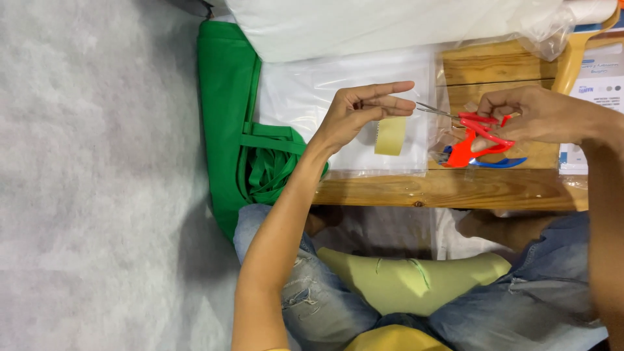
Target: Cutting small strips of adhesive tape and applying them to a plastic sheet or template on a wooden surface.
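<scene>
Bright, even indoor light; soft shadows under forearm; mild glare on clear plastic; slight softness toward edges.

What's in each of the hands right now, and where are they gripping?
Left hand pinches the tape strip by its top edge; right hand holds the red scissors by the handle loops.

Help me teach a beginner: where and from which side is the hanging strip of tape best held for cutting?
Probably at its top edge, from the left, as the left hand pinches it. The tape strip hangs flat and limp, so holding the top keeps it taut, leaving the right side free for the red scissors in the right hand.
</scene>
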